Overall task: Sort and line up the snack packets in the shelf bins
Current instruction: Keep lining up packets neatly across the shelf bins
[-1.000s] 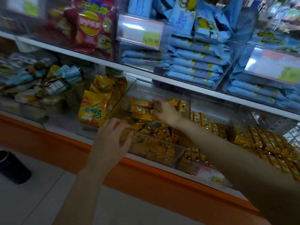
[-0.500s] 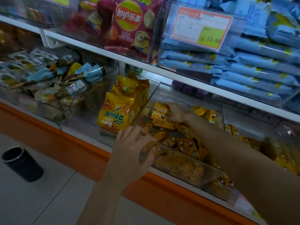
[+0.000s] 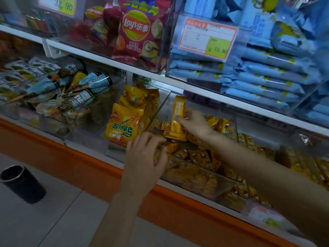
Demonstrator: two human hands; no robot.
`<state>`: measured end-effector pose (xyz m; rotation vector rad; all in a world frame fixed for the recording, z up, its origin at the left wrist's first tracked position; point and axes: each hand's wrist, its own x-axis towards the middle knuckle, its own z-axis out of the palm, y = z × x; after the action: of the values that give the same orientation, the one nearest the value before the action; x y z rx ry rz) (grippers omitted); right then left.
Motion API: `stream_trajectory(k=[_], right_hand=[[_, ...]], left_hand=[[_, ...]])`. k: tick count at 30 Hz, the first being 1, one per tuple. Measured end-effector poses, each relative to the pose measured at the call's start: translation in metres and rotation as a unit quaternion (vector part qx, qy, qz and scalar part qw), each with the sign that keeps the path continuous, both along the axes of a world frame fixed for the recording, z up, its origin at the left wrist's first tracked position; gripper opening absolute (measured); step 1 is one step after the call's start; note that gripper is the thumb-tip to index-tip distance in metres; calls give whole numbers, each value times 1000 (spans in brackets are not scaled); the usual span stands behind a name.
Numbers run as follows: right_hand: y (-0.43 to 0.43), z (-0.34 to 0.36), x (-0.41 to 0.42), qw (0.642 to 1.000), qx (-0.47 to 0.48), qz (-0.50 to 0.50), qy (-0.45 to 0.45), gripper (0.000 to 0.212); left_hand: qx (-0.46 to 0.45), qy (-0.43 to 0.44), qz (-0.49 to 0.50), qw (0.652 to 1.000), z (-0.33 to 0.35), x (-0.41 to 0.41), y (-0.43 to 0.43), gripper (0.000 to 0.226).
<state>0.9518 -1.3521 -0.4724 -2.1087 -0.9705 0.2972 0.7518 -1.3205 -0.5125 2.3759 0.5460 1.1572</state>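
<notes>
Shop shelving carries clear bins; the middle bin [image 3: 161, 107] on the lower shelf holds a loose heap of orange packets [image 3: 195, 155]. Right hand [image 3: 195, 125] reaches to the far side, its grip pinched on one long orange packet [image 3: 178, 111] held upright above the heap. Left hand [image 3: 144, 157] curls at the near left corner; whether its grip holds rim or packet, I cannot tell. Best to stand the packet on edge against the far wall, label forward, while steadying its neighbours.
</notes>
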Motion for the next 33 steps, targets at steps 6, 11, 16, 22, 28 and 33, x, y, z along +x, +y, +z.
stream_trajectory(k=[6,11,16,22,28,33], right_hand=[[-57,43,-66,958,141,20,248,33],[-86,52,-92,927,128,37,350,35],[-115,58,-98,958,114,57,255,28],[-135,52,-110,959,138,97,227,24],[-142,55,-114,967,168,78,176,24],[-145,51,-102,919,207,125,310,32]], left_hand=[[-166,-34,-34,985,17,5,-22,52],[-294,-97,-114,944,34,12,-50,27],[-448,-98,-189,868,48,2,-63,14],[-433,-49,-195,878,50,-12,-68,19],[-324,-15,-95,941,56,-18,-82,37],[-336,-31,-92,937,64,-24,-87,25]])
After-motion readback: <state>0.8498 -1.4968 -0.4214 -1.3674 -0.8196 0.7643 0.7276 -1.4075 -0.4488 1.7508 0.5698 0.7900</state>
